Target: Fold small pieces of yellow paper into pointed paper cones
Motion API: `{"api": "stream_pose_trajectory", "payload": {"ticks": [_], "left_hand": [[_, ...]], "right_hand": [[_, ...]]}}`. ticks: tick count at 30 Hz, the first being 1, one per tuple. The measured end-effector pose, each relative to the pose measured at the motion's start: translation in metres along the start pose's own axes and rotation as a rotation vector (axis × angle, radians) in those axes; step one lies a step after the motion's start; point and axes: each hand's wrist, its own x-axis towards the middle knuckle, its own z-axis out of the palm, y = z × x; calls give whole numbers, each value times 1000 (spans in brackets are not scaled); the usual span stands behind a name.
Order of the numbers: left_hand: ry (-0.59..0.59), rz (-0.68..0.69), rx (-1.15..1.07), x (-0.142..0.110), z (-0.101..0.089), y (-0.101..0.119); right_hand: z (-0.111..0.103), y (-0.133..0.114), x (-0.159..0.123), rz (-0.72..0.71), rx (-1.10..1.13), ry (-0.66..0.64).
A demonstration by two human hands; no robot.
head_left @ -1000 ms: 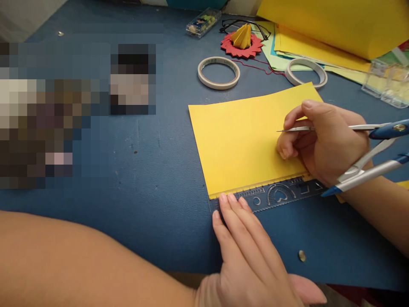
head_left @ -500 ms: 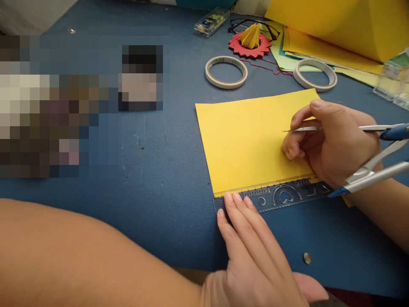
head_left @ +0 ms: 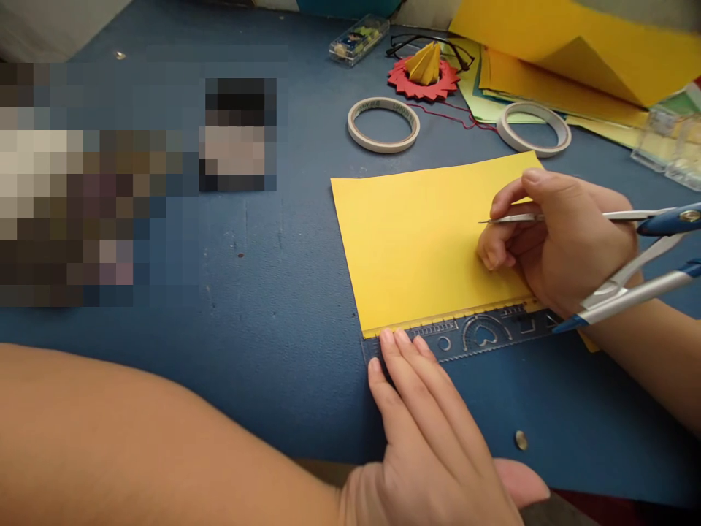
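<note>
A yellow sheet of paper [head_left: 405,234] lies on the blue table. Along its near edge rests a clear plastic ruler [head_left: 485,334] with cut-out shapes. The outstretched fingertips of my left hand [head_left: 432,431] press on the ruler's left end. Over the sheet's right side, my right hand [head_left: 569,226] pinches one leg of a drawing compass [head_left: 624,299], its needle pointing left above the paper. The other leg, blue and silver, extends below my right wrist, its blue tip near the ruler's right end. My right palm's lower edge covers part of the paper and ruler.
Two tape rolls [head_left: 383,126] lie behind the sheet, near a red and yellow folded-paper piece [head_left: 423,71] and eyeglasses [head_left: 464,55]. Coloured papers [head_left: 548,62] are stacked at back right, beside a clear plastic case [head_left: 665,150]. A small clear box [head_left: 358,40] sits farther back.
The whole view has shifted slightly, so things appear a little farther left. Both hands keep the same hold on the ruler and compass.
</note>
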Motion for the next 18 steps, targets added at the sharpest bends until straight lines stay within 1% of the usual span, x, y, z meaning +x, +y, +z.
{"api": "stream_pose_trajectory", "payload": {"ticks": [3, 5, 6, 8, 9, 10, 11, 13, 14, 16, 17, 18], "left_hand": [[-5, 18, 21, 1, 0, -2], [-16, 81, 64, 3, -2, -12], [-23, 137, 91, 5, -4, -20], [-2, 445, 92, 9, -7, -37], [13, 529, 100, 10, -8, -44], [22, 564, 106, 11, -9, -49], [31, 587, 109, 12, -9, -51], [31, 521, 115, 11, -9, -45], [23, 444, 115, 9, -8, -38], [-3, 149, 135, 6, -7, -20], [-15, 77, 119, 4, -6, -11], [-15, 46, 100, 3, -5, -5]], "right_hand": [[3, -2, -3, -21, -22, 14], [8, -7, -12, -69, -73, 19], [12, -11, -18, -100, -124, -12], [20, -17, -31, -104, -239, -150], [24, -20, -36, -120, -296, -254], [28, -21, -41, -145, -372, -313], [31, -22, -44, -168, -417, -343], [34, -22, -46, -203, -475, -362], [35, -21, -46, -214, -491, -365], [36, -20, -45, -238, -513, -391], [36, -19, -44, -253, -518, -414], [36, -18, -44, -266, -521, -437]]}}
